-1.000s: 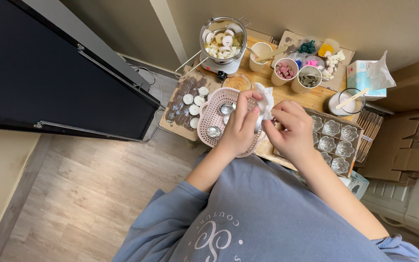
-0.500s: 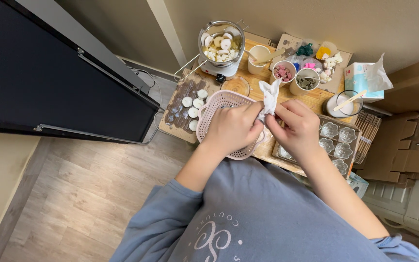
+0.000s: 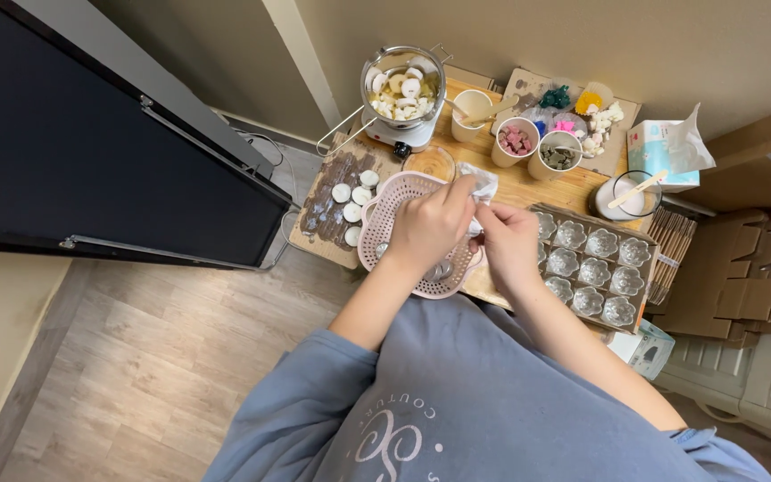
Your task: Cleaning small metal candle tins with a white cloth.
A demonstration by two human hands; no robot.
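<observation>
Looking down from the head view, I see both hands meeting near the middle of the frame over a pink perforated basket point(image 3: 385, 201) on the wooden tabletop point(image 3: 528, 187). The left hand point(image 3: 426, 228) is curled shut around something small that I cannot make out, with a white tissue point(image 3: 482, 183) poking out above its fingers; the right hand point(image 3: 506, 241) pinches the same tissue from the other side, seemingly so the object can be wiped over the basket. Right of the hands lies a tray of clear glass cups point(image 3: 595, 268); I count about eleven visible, a few possibly hidden by the wrist. At upper centre a metal pot point(image 3: 402, 85) holds pale wax chunks on a small heater. Three paper cups point(image 3: 515, 141) stand beside it, two with coloured pieces, and a card point(image 3: 613, 156) behind carries more coloured bits. A tissue box point(image 3: 658, 147) sits at the upper right, handy for pulling sheets, next to a glass jar point(image 3: 622, 196) with a wooden stick. Left of the basket, about six white discs point(image 3: 354, 195) rest on a dark board point(image 3: 323, 210).
</observation>
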